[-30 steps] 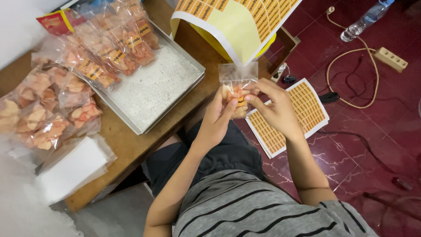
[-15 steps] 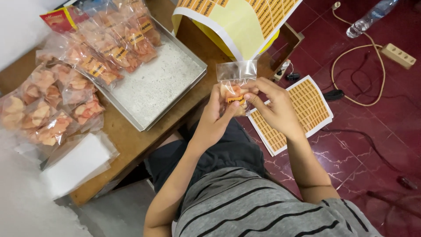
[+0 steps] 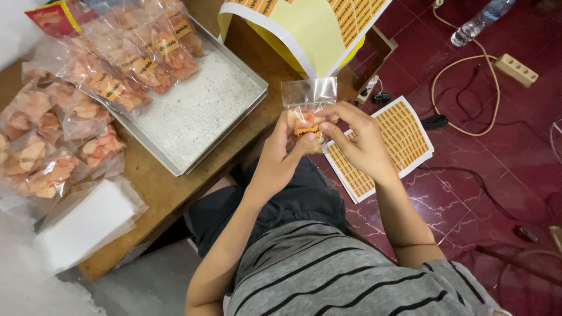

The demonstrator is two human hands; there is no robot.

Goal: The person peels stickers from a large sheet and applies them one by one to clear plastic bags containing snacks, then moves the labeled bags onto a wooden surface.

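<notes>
Between the table (image 3: 175, 193) edge and the sticker sheet (image 3: 380, 146) on the floor, both hands hold a clear snack bag (image 3: 307, 111) in the air. Its long axis stands upright, open top pointing away from the person. Left hand (image 3: 281, 158) and right hand (image 3: 360, 140) have fingers closed, pinching the bag's lower half at its yellow label.

Seen from above, both bare forearms reach forward from the torso and converge at chest height. The left hand (image 3: 280, 157) is raised with the wrist bent slightly back, palm turned toward the right, thumb pressed forward and fingers curled inward. The right hand (image 3: 358, 140) meets it from the opposite side, knuckles up, fingers bent and fingertips (image 3: 325, 130) pinched close against the left thumb. The two hands touch at the fingertips. Elbows sit low and wide, the right forearm angled more steeply than the left.
</notes>
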